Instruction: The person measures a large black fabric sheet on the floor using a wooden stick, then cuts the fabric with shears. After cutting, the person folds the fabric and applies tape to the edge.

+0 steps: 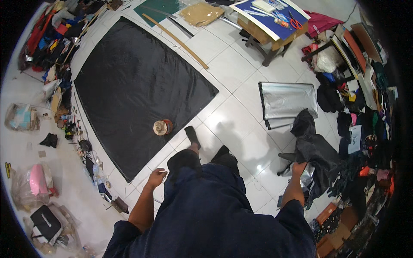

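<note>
My right hand [299,168] is closed on a bunch of crumpled black fabric [317,148], which hangs and spreads over the floor at my right. A bit of silvery fabric [306,177] shows just below that hand. At my left side, my left hand [157,177] hangs empty with its fingers loosely bent and slightly apart. A large black sheet [142,81] lies flat on the tiles ahead and to the left. On its near part stands a round can [162,127] with a stained, light top. A folded silver sheet [287,103] with dark edges rests on the floor, ahead of the black fabric.
A low table [275,41] at the far right carries a blue mat and red-handled scissors [295,23]. A wooden strip [176,41] lies beyond the black sheet. Piles of cloth and clutter line the right [365,129] and far left [51,38]. Plastic bags [32,180] lie at the left.
</note>
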The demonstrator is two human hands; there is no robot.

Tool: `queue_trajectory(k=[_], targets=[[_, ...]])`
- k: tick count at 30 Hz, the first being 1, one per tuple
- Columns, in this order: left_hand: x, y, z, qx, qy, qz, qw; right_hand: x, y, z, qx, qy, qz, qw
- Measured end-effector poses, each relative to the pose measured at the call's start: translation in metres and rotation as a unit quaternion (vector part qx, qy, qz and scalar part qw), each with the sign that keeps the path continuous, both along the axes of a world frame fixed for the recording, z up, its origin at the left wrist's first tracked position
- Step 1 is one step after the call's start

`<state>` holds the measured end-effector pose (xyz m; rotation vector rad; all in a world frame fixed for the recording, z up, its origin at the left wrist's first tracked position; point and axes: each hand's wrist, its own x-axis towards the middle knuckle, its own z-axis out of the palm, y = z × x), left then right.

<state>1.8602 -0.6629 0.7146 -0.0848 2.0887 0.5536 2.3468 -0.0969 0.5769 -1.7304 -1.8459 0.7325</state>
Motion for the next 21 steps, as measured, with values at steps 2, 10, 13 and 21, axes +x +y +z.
queue_trajectory(k=[2, 10, 13, 21], targets=[[-0.016, 0.015, -0.018, 0.032, 0.005, -0.054, 0.998, 0.004, 0.000, 0.003, -0.062, -0.162, -0.008, 0.985], [-0.128, 0.060, -0.061, 0.009, 0.092, -0.103, 0.990, -0.061, -0.073, 0.003, -0.202, -0.438, 0.295, 0.825], [-0.157, 0.082, -0.075, 0.002, 0.123, -0.166, 0.979, -0.199, -0.117, 0.034, -0.261, -0.066, 0.240, 0.933], [-0.126, 0.168, -0.087, 0.128, -0.080, -0.540, 0.828, -0.371, -0.145, 0.121, -0.232, -0.251, 0.598, 0.725]])
